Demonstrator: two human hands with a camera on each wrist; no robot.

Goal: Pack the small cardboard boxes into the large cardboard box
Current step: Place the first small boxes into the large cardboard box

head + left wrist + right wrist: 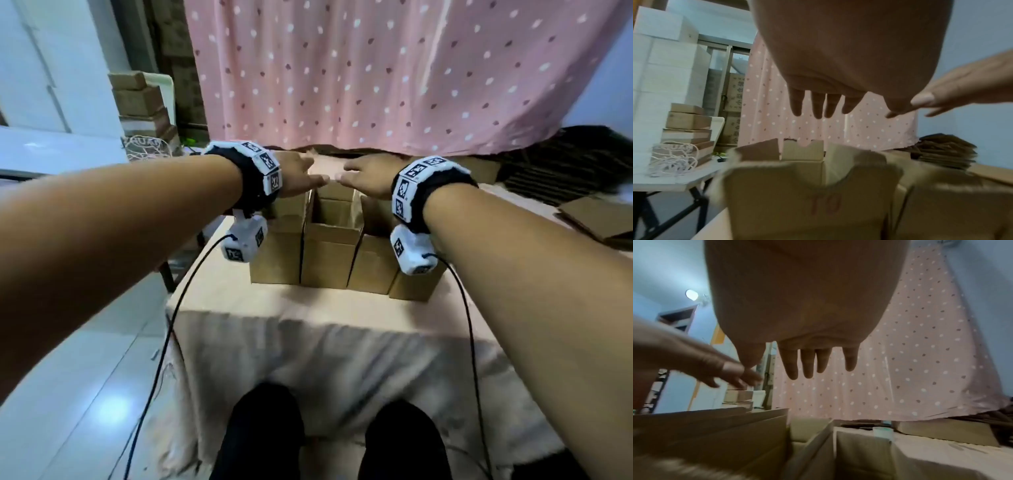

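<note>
Several brown cardboard boxes (329, 253) stand side by side with open flaps on the cloth-covered table (308, 342). I cannot tell which is the large one. My left hand (298, 174) and right hand (366, 176) hover flat just above the far tops of the boxes, thumbs nearly meeting, holding nothing. In the left wrist view, my left hand's fingers (816, 105) hang straight and spread over an open box marked with red letters (807, 194). The right wrist view shows the right hand's fingers (812, 363) straight above the open flaps (715, 443).
A pink dotted curtain (376, 68) hangs right behind the boxes. Small closed boxes (688, 120) are stacked on a white side table at left beside tangled white cord (674, 159). Flattened cardboard (596, 219) lies at right, with a tape roll (882, 432) nearby.
</note>
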